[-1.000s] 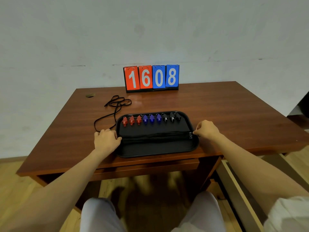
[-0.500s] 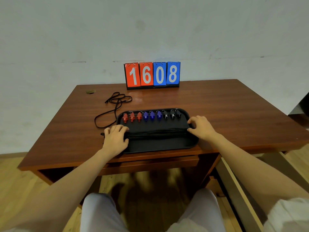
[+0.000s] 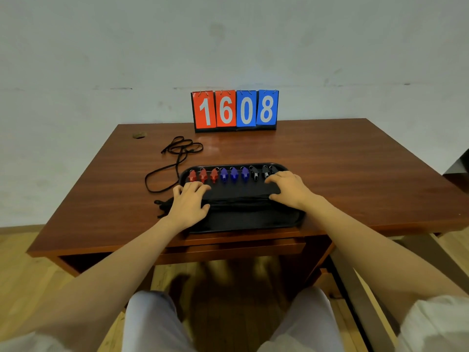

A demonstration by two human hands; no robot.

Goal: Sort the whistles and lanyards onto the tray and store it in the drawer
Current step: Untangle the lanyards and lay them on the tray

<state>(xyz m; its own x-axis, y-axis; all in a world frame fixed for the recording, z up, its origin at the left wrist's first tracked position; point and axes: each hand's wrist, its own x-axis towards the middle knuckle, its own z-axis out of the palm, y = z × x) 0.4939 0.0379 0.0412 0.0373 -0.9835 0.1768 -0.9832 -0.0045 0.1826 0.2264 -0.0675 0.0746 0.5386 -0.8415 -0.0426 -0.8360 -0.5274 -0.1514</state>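
Both hands have slid inward over the tray point(image 3: 291, 222) on the desk point(image 3: 355, 174): left hand point(image 3: 189, 204) and right hand point(image 3: 288, 189) lie flat, grip released, pressing bundled lanyards point(image 3: 238, 203); whistles point(image 3: 229, 174) line the tray's far edge.

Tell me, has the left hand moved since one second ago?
Yes. The left hand went from the tray's left edge inward onto the tray, and its fingers are now spread flat just below the red whistles.
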